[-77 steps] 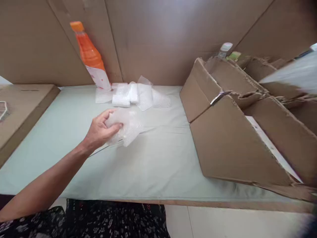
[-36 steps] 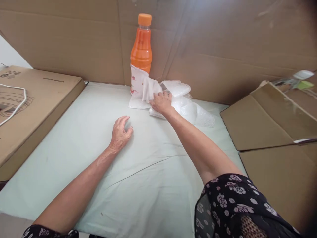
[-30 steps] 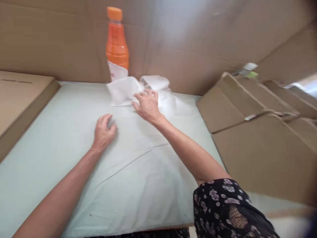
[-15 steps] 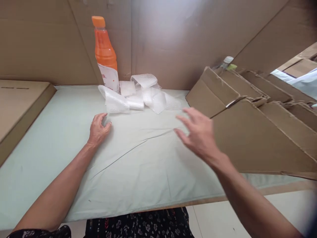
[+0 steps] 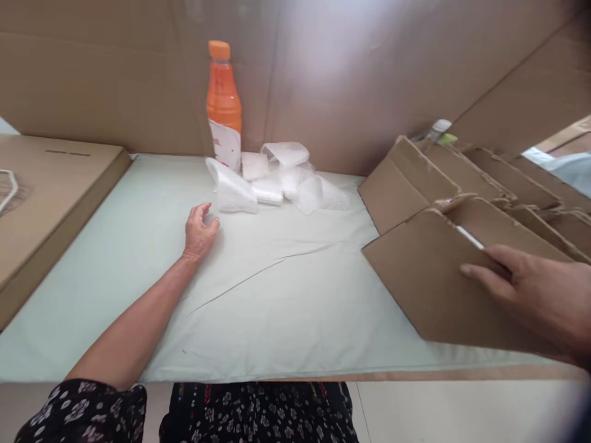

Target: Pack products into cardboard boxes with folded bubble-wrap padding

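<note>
My right hand (image 5: 530, 289) is at the front cardboard box (image 5: 425, 277) on the right side of the table. Its thumb lies against the outer wall, and the fingers reach over the top edge, their tips hidden inside. Close to the fingers, a narrow white piece (image 5: 470, 237) shows at that edge; I cannot make out what it is. My left hand (image 5: 201, 232) rests on the pale green cloth (image 5: 258, 320), fingers loosely curved and apart, holding nothing. Just beyond it lie crumpled pieces of white bubble wrap (image 5: 235, 191).
An orange drink bottle (image 5: 225, 111) stands upright behind the bubble wrap. More open cardboard compartments (image 5: 406, 178) line the right, with a white-capped bottle (image 5: 441, 128) behind. At left lies a flat cardboard box (image 5: 69, 184) bearing a white wire object (image 5: 10, 191). Cardboard walls the back.
My right hand has gone from above the cloth to the front cardboard box on the right. That box has shifted left. My left hand stays on the cloth, and the view has turned slightly.
</note>
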Motion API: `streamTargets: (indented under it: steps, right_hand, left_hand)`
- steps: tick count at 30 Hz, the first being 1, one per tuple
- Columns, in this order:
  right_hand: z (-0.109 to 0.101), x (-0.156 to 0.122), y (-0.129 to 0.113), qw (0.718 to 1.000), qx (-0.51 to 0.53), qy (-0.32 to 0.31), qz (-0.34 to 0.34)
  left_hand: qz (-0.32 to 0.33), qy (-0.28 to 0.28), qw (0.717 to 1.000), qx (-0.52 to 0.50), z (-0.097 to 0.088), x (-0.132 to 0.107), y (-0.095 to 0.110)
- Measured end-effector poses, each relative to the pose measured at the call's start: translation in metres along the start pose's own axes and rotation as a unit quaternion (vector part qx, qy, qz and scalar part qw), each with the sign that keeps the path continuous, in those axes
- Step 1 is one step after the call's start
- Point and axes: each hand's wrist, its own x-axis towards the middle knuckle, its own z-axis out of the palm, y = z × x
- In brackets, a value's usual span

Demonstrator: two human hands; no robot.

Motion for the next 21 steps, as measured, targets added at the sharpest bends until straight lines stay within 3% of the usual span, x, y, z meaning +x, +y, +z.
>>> streamTargets:
  steps: [3, 7, 9, 10, 11, 13, 16, 18, 21]
  right_hand:
    - [-0.013, -0.008, -0.082, 0.990, -0.078, -0.049, -0.105]
    - [-0.032, -0.009, -0.221, 0.958, 0.059, -0.068, -0.272]
    - [-0.038, -0.007, -0.264, 0.925, 0.140, -0.129, -0.329]
    - [-0.040, -0.006, -0.274, 0.913, 0.173, -0.143, -0.340]
    - [-0.042, -0.007, -0.278, 0.910, 0.200, -0.137, -0.337]
    - [-0.038, -0.012, -0.268, 0.929, 0.233, -0.066, -0.281]
    - [-0.014, -0.031, -0.235, 0.959, 0.258, 0.028, -0.109]
    - [0.010, -0.049, -0.218, 0.957, 0.290, 0.007, -0.024]
    - [0.045, -0.079, -0.211, 0.935, 0.343, -0.090, 0.014]
  left_hand:
    - [-0.026, 0.036, 0.999, -0.024, 0.001, 0.004, 0.001]
    - [-0.059, 0.044, 0.995, -0.066, -0.011, 0.006, 0.016]
    - [-0.069, 0.032, 0.993, -0.090, -0.029, 0.000, 0.028]
    - [-0.075, 0.020, 0.991, -0.108, -0.042, -0.007, 0.034]
    - [-0.084, 0.004, 0.988, -0.129, -0.057, -0.016, 0.039]
    - [-0.110, -0.027, 0.979, -0.167, -0.089, -0.039, 0.046]
    - [-0.135, -0.034, 0.970, -0.197, -0.128, -0.084, 0.044]
    - [-0.133, -0.055, 0.964, -0.222, -0.142, -0.112, 0.034]
    - [-0.113, -0.132, 0.956, -0.235, -0.143, -0.145, 0.022]
